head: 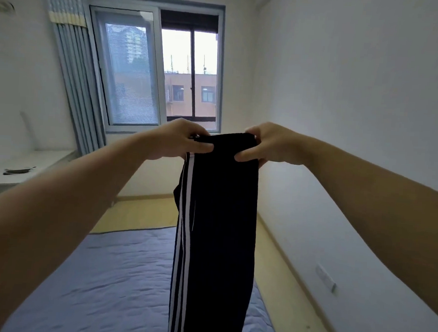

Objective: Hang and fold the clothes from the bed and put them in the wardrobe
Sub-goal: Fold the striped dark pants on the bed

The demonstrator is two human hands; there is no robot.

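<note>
2 grips pinch trousers' top edge.

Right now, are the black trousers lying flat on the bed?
No: the left hand and right hand grip the black trousers at the top, hanging vertically over the bed.

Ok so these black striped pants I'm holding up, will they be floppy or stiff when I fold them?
Likely floppy: the pants hang limp from the top edge, which the left hand and right hand pinch. Probably light, since a pinch at each end carries them. The smooth-looking fabric may slide on the bed.
</note>
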